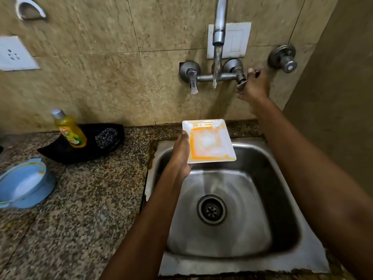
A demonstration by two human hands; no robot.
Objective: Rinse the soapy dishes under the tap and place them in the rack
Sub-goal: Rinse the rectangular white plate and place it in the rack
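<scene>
Water runs from the tap (219, 27) into the sink (232, 257). The left hand (180, 156) grips a square white plate (210, 142) by its left edge, holding it over the sink's back rim, yellow smears and suds on it, not under the stream. The right hand (255, 83) curls around the right tap handle (241, 80). A blue bowl (24, 182) sits on the counter (90, 199), well left.

A home kitchen. A steel sink (232, 209) sits in a granite counter (80, 199), wall tap (219, 27) at twelve o'clock. Dish soap (69, 130) stands at nine
</scene>
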